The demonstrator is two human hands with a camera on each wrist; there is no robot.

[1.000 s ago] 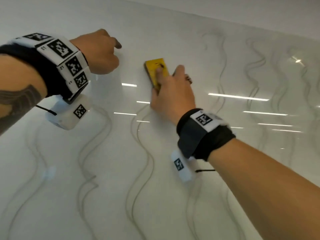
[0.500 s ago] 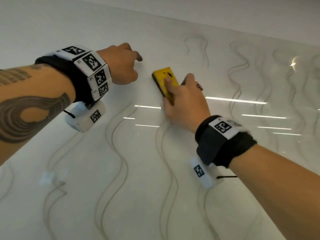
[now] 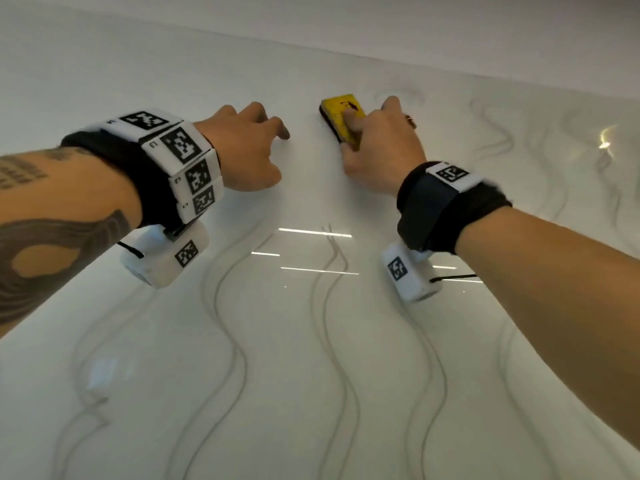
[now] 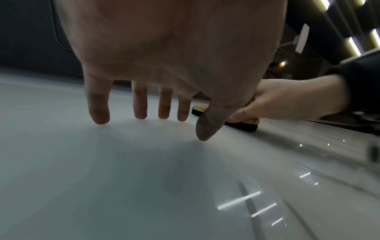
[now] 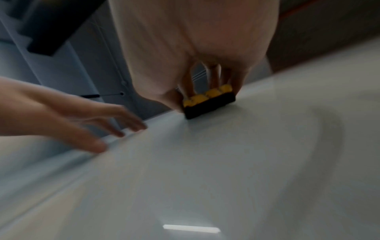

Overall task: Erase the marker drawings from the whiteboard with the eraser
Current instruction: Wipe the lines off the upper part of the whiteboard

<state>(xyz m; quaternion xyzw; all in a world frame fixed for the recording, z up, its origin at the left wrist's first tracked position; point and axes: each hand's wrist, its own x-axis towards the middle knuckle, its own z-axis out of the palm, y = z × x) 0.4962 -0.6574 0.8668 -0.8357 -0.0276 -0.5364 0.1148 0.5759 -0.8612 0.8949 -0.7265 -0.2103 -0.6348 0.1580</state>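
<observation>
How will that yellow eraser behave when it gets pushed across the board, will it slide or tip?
The eraser is a low, flat block lying pad-down, so it probably won't tip. The glossy whiteboard suggests it slides easily. The right hand covers most of it, so it's likely light.

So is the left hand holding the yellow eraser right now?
No, the left hand holds nothing, its fingertips toward the whiteboard; the right hand grips the eraser.

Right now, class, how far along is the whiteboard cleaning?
Partly done. The whiteboard looks wiped around the left hand, which holds nothing. In hand: the right hand presses the yellow eraser near the top edge. Left: faint wavy marker lines below and to the right.
</observation>
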